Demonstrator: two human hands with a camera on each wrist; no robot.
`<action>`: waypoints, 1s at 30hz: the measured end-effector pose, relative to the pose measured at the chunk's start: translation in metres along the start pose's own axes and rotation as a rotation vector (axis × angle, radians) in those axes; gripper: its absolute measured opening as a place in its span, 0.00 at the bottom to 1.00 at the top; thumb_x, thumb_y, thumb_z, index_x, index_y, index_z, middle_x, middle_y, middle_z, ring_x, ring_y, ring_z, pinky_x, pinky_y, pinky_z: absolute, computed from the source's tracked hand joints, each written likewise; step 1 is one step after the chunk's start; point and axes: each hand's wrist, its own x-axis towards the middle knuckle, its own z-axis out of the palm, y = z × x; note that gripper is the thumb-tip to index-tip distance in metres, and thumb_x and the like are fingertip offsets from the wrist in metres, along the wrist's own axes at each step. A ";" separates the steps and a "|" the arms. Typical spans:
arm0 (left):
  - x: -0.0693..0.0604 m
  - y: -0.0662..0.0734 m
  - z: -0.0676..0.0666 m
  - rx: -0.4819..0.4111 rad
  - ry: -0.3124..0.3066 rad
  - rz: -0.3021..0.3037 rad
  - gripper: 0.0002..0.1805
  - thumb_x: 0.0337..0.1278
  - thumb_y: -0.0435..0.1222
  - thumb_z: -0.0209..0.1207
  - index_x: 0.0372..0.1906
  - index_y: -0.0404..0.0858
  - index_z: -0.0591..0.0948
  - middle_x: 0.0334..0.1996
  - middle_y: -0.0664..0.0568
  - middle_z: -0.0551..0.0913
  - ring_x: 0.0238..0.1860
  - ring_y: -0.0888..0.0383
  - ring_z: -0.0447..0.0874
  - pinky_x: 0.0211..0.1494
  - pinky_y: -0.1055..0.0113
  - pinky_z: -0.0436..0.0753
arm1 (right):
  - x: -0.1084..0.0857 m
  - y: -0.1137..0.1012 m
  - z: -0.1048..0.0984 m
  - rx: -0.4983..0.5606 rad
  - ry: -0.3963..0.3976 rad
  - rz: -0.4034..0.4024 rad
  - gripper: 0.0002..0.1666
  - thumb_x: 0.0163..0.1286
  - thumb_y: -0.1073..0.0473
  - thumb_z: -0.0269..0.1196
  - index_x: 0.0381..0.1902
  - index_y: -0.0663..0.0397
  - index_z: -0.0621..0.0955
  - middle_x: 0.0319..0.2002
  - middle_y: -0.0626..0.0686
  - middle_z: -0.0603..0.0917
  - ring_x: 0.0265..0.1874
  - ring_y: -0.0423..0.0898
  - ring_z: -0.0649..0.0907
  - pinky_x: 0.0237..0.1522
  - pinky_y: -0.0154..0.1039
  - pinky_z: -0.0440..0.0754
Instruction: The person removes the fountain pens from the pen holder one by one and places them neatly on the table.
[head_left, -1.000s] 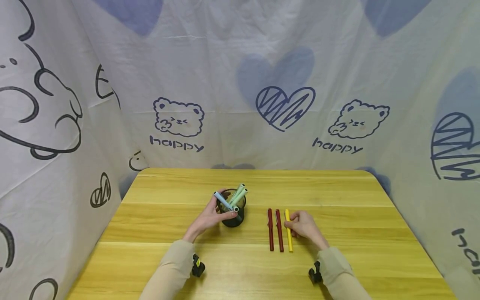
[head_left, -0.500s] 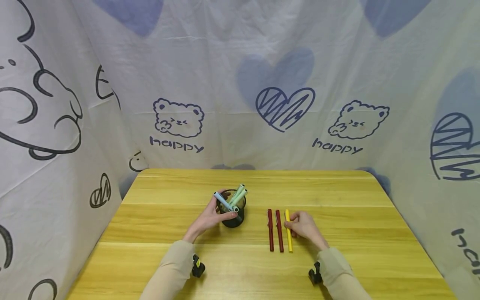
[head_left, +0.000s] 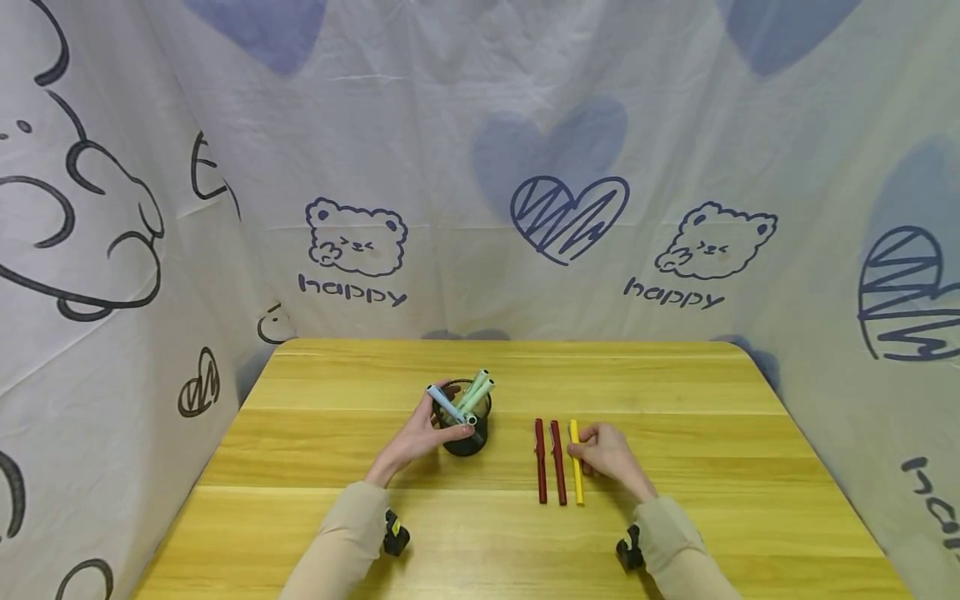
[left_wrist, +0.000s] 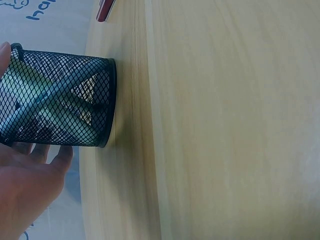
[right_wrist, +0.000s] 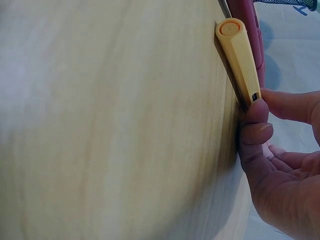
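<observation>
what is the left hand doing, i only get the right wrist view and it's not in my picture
Observer: The left hand holds the black mesh cup, thumb on the near side.
Operator: ok anything in it
Observer: Yes, a light blue pen and light green pens stick out of its top.
Operator: i catch some red up top, how many pieces is that
Observer: Two red pens, side by side, left of the yellow pen in the head view.

Printed cloth (head_left: 442, 150) hangs behind a wood-grained table (head_left: 487, 537).
</observation>
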 end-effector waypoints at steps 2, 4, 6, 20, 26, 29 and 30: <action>0.000 0.000 0.000 -0.001 0.001 -0.001 0.51 0.57 0.39 0.71 0.79 0.47 0.53 0.78 0.45 0.61 0.78 0.37 0.55 0.78 0.32 0.51 | 0.000 0.000 0.000 0.006 -0.001 -0.002 0.15 0.67 0.61 0.67 0.46 0.67 0.77 0.22 0.53 0.82 0.16 0.42 0.78 0.20 0.34 0.77; 0.001 0.000 0.000 0.001 0.002 -0.003 0.51 0.57 0.39 0.71 0.79 0.46 0.53 0.78 0.45 0.61 0.79 0.37 0.54 0.78 0.31 0.51 | 0.000 0.000 -0.001 0.010 -0.001 -0.007 0.16 0.67 0.61 0.66 0.46 0.68 0.77 0.22 0.54 0.82 0.16 0.42 0.78 0.21 0.35 0.77; 0.001 0.000 0.000 0.002 0.000 -0.005 0.51 0.57 0.39 0.71 0.79 0.47 0.53 0.78 0.45 0.60 0.79 0.37 0.53 0.78 0.31 0.50 | 0.000 0.000 -0.001 0.023 0.006 -0.011 0.16 0.67 0.61 0.66 0.47 0.68 0.77 0.23 0.54 0.82 0.17 0.43 0.79 0.21 0.35 0.77; 0.000 -0.001 -0.001 0.007 -0.005 0.003 0.50 0.58 0.40 0.70 0.79 0.48 0.53 0.78 0.45 0.60 0.79 0.37 0.53 0.78 0.31 0.50 | -0.022 -0.051 0.034 0.232 0.174 -0.656 0.14 0.66 0.66 0.69 0.49 0.61 0.83 0.33 0.58 0.83 0.26 0.34 0.77 0.28 0.29 0.78; 0.000 0.000 0.000 0.002 -0.010 0.009 0.50 0.59 0.39 0.70 0.79 0.47 0.53 0.78 0.43 0.60 0.78 0.37 0.55 0.77 0.31 0.54 | -0.015 -0.084 0.056 0.183 0.085 -0.833 0.17 0.67 0.62 0.69 0.53 0.60 0.84 0.36 0.59 0.81 0.28 0.38 0.77 0.31 0.30 0.79; 0.001 0.000 0.000 0.001 -0.023 0.026 0.49 0.60 0.39 0.69 0.80 0.46 0.52 0.78 0.43 0.60 0.78 0.36 0.55 0.77 0.31 0.55 | -0.011 -0.092 0.061 0.166 0.046 -0.843 0.18 0.67 0.61 0.69 0.54 0.59 0.85 0.36 0.58 0.81 0.29 0.39 0.77 0.33 0.31 0.79; 0.001 0.000 0.000 0.003 -0.028 0.032 0.49 0.61 0.38 0.69 0.80 0.46 0.52 0.78 0.43 0.60 0.79 0.36 0.54 0.77 0.30 0.55 | -0.010 -0.093 0.062 0.164 0.034 -0.846 0.19 0.67 0.61 0.69 0.54 0.60 0.84 0.36 0.58 0.80 0.30 0.38 0.76 0.33 0.30 0.79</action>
